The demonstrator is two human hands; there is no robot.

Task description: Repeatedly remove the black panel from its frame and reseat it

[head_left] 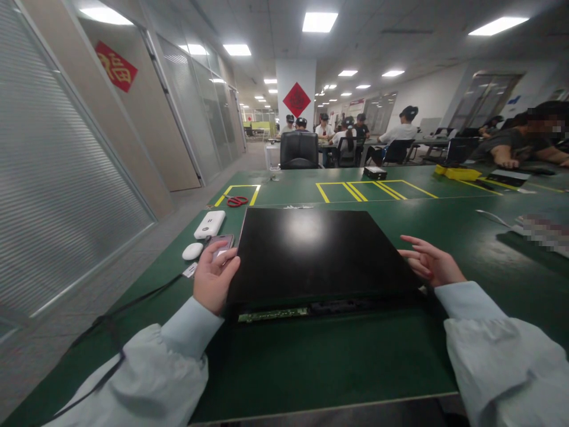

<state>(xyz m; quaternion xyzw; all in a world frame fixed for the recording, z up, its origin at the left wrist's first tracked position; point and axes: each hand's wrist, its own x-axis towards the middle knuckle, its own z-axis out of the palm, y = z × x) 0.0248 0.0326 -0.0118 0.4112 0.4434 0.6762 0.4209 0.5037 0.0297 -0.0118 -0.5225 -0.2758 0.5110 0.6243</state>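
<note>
A large black flat panel with a glossy surface lies before me on the green table. Below its near edge a green circuit board strip shows. My left hand is at the panel's left edge, thumb against the edge and fingers curled with gaps between them. On the other side, my right hand is at the right edge, its index finger stretched out and the other fingers bent near the panel. Part of its grip is hidden behind the panel's corner.
Left of the panel lie a white power bank, a phone, a white oval object, red scissors and a black cord. Farther back are a small black box and a yellow object. A person sits at right.
</note>
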